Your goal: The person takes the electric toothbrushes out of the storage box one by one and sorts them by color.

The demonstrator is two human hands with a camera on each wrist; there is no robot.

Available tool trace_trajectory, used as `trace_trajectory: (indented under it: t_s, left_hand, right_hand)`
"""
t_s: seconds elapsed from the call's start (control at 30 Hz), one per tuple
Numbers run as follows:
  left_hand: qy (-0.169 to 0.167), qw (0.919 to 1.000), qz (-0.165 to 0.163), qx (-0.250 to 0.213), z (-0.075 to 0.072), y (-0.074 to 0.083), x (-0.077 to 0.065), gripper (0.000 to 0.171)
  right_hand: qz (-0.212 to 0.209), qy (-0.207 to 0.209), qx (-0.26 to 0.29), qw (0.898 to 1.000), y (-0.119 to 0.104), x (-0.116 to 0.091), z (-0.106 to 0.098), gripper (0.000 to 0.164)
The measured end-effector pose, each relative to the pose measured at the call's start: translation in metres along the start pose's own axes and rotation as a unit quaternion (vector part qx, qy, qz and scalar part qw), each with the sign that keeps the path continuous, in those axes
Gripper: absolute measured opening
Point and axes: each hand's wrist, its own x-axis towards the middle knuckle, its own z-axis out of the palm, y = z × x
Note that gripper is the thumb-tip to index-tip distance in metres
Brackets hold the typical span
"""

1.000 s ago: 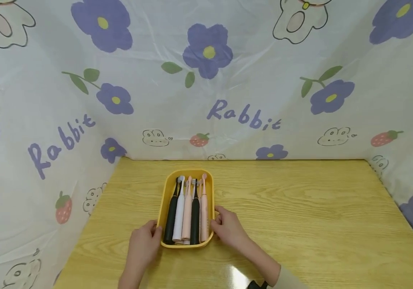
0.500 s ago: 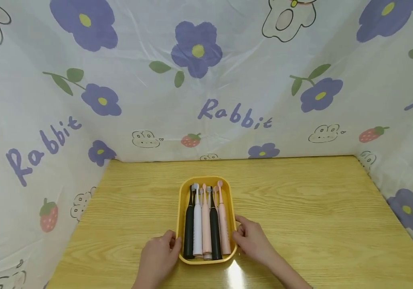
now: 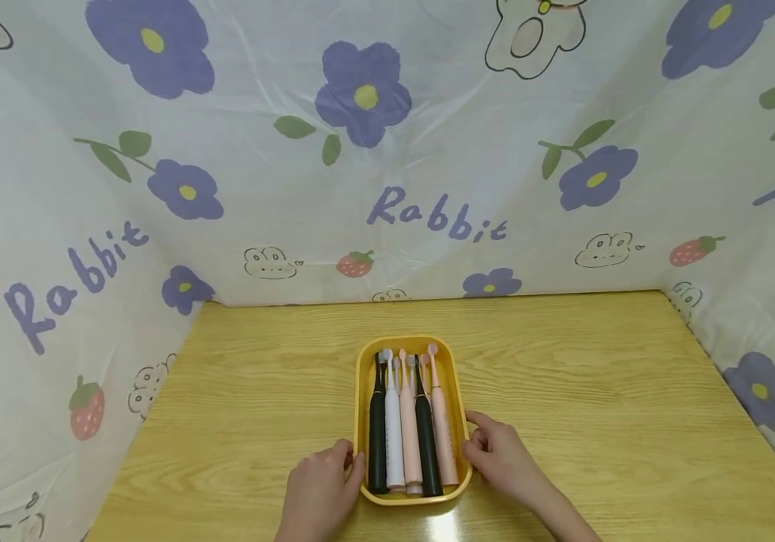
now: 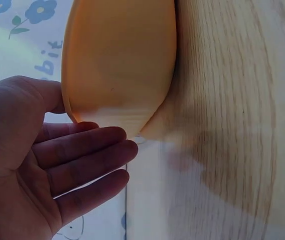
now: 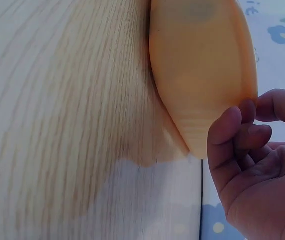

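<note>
A yellow tray (image 3: 411,501) with rounded corners sits on the table, holding several electric toothbrushes with their heads at the far end. Among them are a black toothbrush (image 3: 377,444), a white toothbrush (image 3: 394,444) and a pink toothbrush (image 3: 410,444); others lie partly hidden beneath. My left hand (image 3: 320,489) pinches the tray's left rim near its front corner. In the left wrist view its thumb is over the rim and the other fingers extend by the outer wall (image 4: 120,55). My right hand (image 3: 506,455) pinches the right rim between thumb and curled fingers.
The wood-grain table (image 3: 597,391) extends to both sides of the tray. A white cloth (image 3: 279,173) printed with purple flowers and rabbits hangs behind the table and along its left and right sides.
The tray has slid right and nearer to me with both hands holding its sides throughout. The head view has also shifted slightly. The toothbrushes keep their arrangement.
</note>
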Motion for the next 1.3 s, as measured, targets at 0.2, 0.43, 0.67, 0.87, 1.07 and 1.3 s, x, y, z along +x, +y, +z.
trace_trajectory:
  t_s: [0.2, 0.43, 0.67, 0.87, 1.07, 1.3]
  left_hand:
    - [0.023, 0.9990, -0.026, -0.029, 0.004, 0.003, 0.000, 0.028]
    - [0.045, 0.9974, -0.019, -0.053, 0.013, 0.010, 0.002, 0.055]
    - [0.063, 0.9972, 0.011, -0.038, 0.027, 0.013, 0.001, 0.058]
    - [0.074, 0.9957, 0.034, -0.044, 0.031, 0.011, 0.000, 0.055]
    - [0.078, 0.9938, 0.043, -0.067, 0.033, 0.011, 0.000, 0.053]
    - [0.089, 0.9921, 0.052, -0.071, 0.033, 0.010, -0.001, 0.051]
  right_hand:
    - [-0.003, 0.092, -0.047, 0.995, -0.013, 0.004, -0.006, 0.045]
    - [-0.047, 0.145, 0.000, 0.988, -0.037, 0.033, 0.002, 0.047]
    - [-0.038, 0.067, 0.006, 0.997, -0.048, 0.062, 0.022, 0.052]
    - [0.014, 0.032, -0.020, 0.999, -0.056, 0.075, 0.033, 0.067]
    - [0.051, 0.039, 0.011, 0.998, -0.052, 0.091, 0.041, 0.075]
    - [0.070, 0.042, 0.100, 0.992, -0.045, 0.102, 0.042, 0.075]
